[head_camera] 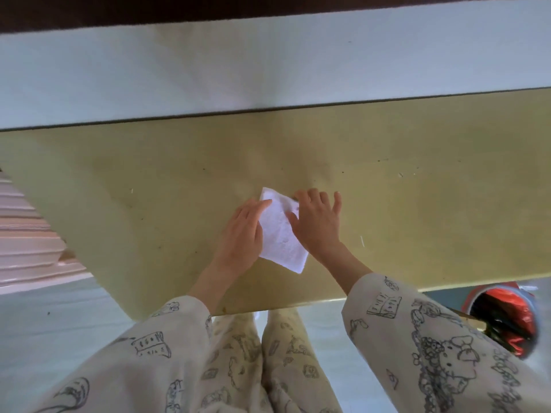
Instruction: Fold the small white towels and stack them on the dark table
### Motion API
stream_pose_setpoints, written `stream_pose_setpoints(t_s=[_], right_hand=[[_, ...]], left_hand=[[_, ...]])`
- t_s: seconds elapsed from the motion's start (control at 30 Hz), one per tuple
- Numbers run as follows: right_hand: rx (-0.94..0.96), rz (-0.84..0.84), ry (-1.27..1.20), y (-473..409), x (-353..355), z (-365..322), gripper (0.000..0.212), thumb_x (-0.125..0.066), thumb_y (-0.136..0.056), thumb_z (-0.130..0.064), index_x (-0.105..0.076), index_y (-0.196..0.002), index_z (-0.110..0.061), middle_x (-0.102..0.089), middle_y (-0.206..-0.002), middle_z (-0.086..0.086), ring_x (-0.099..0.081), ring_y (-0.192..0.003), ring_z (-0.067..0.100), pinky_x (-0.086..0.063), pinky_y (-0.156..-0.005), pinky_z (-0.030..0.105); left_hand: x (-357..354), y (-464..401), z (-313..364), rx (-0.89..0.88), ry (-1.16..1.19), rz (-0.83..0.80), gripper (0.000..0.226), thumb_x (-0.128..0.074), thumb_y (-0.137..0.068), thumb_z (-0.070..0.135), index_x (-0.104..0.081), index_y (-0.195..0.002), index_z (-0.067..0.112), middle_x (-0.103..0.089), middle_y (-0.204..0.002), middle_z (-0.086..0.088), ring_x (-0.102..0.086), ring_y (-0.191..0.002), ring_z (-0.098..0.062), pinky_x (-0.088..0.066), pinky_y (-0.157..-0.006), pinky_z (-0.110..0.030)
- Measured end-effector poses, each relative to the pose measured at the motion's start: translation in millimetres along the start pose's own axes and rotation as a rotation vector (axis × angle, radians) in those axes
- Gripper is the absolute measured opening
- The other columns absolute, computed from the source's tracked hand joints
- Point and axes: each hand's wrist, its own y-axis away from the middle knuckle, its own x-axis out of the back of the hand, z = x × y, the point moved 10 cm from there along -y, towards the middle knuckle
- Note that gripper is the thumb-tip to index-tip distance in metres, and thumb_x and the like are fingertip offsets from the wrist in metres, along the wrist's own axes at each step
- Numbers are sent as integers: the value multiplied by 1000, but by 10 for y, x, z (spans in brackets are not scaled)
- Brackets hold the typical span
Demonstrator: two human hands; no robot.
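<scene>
A small white towel [281,234] lies folded into a narrow strip on the yellowish table [149,189], running from the far left to the near right. My left hand [243,231] rests flat on its left edge, with the index finger stretched onto the far corner. My right hand [316,222] lies on its right side with fingers spread and straight, covering the far right corner. Both hands press the cloth down.
The table's near edge [298,304] runs just in front of my legs, its left edge slanting away. A red-lined bin [504,317] stands on the floor at the right. Pale stacked boards [26,234] lie at the left. A white wall [268,70] rises behind the table.
</scene>
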Motion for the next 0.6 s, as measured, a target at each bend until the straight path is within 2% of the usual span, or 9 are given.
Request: stream_pose_setpoints(t_s=[0.1, 0.17, 0.23, 0.3, 0.37, 0.5, 0.6], right_hand=[[-74, -181, -59, -79, -86, 33, 34, -48, -91, -39, -48, -117, -17, -54, -115, 0, -45, -115, 23, -17, -108, 50], [-91, -278, -36, -121, -119, 12, 28, -49, -89, -38, -51, -108, -18, -57, -108, -1, -46, -114, 23, -24, -102, 46], [-56, -352, 8, -112, -152, -53, 17, -49, -88, -33, -52, -97, -19, -54, -99, 0, -45, -113, 24, -28, -90, 39], [-4, -373, 5, -38, -128, -172, 18, -50, -88, -30, -54, -99, -17, -53, -105, 3, -42, -116, 25, -30, -84, 35], [82, -351, -5, 71, -43, -337, 25, -50, -88, -28, -55, -106, -12, -50, -114, 7, -40, -116, 27, -33, -85, 35], [318, -304, 35, 363, 270, -942, 27, -51, -88, -27, -54, -109, -11, -53, -113, 6, -45, -109, 25, -36, -84, 33], [415, -362, -25, 704, 439, -1464, 25, -53, -88, -25, -54, -109, -11, -59, -108, 6, -54, -98, 23, -36, -74, 29]], left_hand=[[160, 188, -111, 139, 105, 73, 44, -34, -86, -3, -53, -124, 11, -56, -124, -3, -47, -117, -18, -36, -101, -31], [248, 330, -209, 275, 153, 114, 44, -35, -89, -2, -51, -125, 16, -53, -124, 2, -46, -113, -14, -35, -93, -23], [332, 475, -250, 373, 208, 173, 44, -35, -92, 2, -45, -130, 21, -46, -125, 7, -45, -106, -6, -33, -85, -20], [439, 630, -280, 425, 242, 236, 45, -36, -93, 5, -40, -133, 23, -41, -128, 7, -42, -103, -1, -34, -83, -21], [518, 763, -339, 466, 263, 257, 45, -37, -92, 5, -39, -134, 22, -41, -130, 4, -42, -101, -1, -35, -84, -23], [928, 1146, -449, 471, 278, 343, 41, -40, -92, 3, -44, -131, 12, -49, -129, -8, -52, -110, -19, -43, -92, -33], [1329, 1608, -536, 449, 279, 417, 36, -41, -93, 3, -49, -127, 13, -54, -124, -6, -55, -105, -17, -47, -91, -36]])
